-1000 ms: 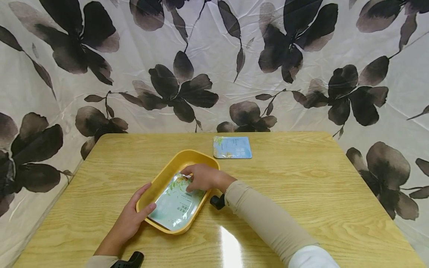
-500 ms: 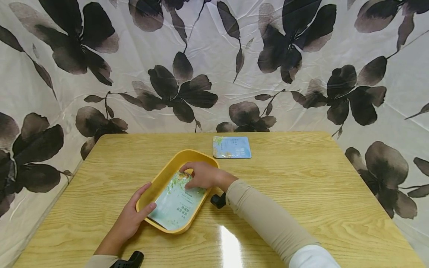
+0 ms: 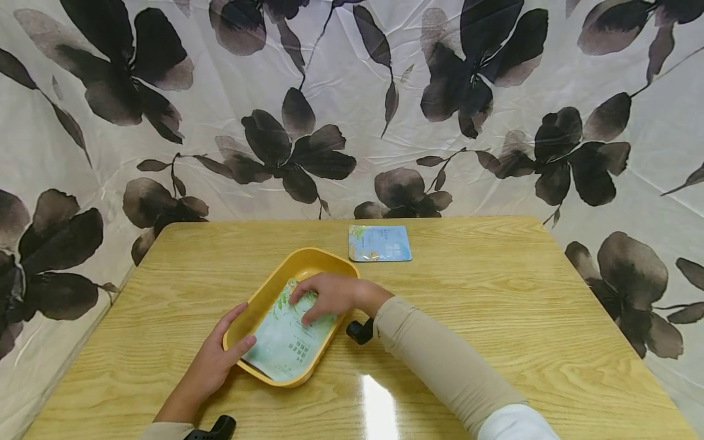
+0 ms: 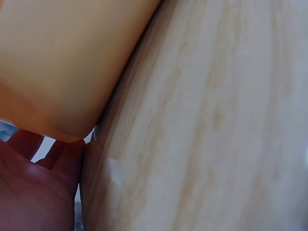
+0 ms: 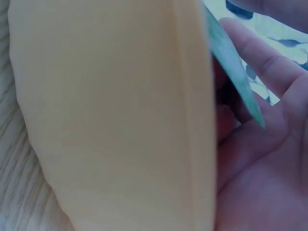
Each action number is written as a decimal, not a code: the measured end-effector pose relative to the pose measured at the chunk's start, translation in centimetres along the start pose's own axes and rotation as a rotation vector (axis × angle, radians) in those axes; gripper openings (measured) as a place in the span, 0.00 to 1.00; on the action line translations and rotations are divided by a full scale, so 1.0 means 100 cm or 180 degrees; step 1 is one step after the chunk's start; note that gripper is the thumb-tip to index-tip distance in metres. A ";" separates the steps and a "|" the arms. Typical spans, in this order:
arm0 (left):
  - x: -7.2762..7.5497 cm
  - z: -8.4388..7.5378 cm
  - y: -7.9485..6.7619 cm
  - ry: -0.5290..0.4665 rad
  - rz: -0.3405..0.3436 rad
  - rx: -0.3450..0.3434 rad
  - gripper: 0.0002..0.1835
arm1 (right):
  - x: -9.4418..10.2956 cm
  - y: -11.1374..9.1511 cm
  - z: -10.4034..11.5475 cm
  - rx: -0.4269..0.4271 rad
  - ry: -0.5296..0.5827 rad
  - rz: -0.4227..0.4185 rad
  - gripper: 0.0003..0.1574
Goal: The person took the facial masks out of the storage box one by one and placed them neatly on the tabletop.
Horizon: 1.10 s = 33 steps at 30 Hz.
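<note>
A yellow plastic tub (image 3: 261, 287) sits at a slant on the table, and inside it lies a pale green sheet-mask packet (image 3: 286, 342) printed with leaves and small characters. My left hand (image 3: 211, 354) grips the tub's near left corner, thumb over the rim and fingers along the outside wall. My right hand (image 3: 332, 293) reaches into the tub over its right rim. Its index finger and thumb are spread on the packet's upper part. In the right wrist view, the packet's edge (image 5: 236, 72) stands above the rim between an extended finger and curled fingers behind it.
Behind the tub, a light blue packet (image 3: 379, 243) lies flat on the wood-grain table (image 3: 473, 275). A white cloth with dark flowers (image 3: 330, 79) hangs at the table's far edge. Black wrist devices (image 3: 360, 331) are worn on both arms.
The right hand's index finger and thumb have shifted slightly down and left over the packet, and its bright glare has gone. The left hand and tub stay in place.
</note>
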<state>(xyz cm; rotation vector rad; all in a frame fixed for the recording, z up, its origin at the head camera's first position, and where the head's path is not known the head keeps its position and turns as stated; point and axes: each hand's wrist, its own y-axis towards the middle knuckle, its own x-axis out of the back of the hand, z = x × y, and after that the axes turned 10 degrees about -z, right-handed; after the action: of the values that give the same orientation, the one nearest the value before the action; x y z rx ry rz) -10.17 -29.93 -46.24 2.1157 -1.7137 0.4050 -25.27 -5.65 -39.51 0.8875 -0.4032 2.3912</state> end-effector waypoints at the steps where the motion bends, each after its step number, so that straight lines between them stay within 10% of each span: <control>1: 0.000 0.000 0.000 0.0003 0.0000 0.0005 0.36 | 0.000 -0.001 0.001 0.0003 -0.0010 0.0030 0.25; 33: 0.014 0.002 -0.007 0.0215 -0.0222 0.0239 0.34 | 0.006 -0.022 0.007 0.0163 0.0179 -0.0712 0.26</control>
<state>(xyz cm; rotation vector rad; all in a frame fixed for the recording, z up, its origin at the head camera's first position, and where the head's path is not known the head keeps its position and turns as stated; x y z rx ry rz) -9.20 -31.07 -45.87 2.1817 -1.6059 0.5217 -23.98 -3.97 -38.42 0.8389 -0.2096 2.2231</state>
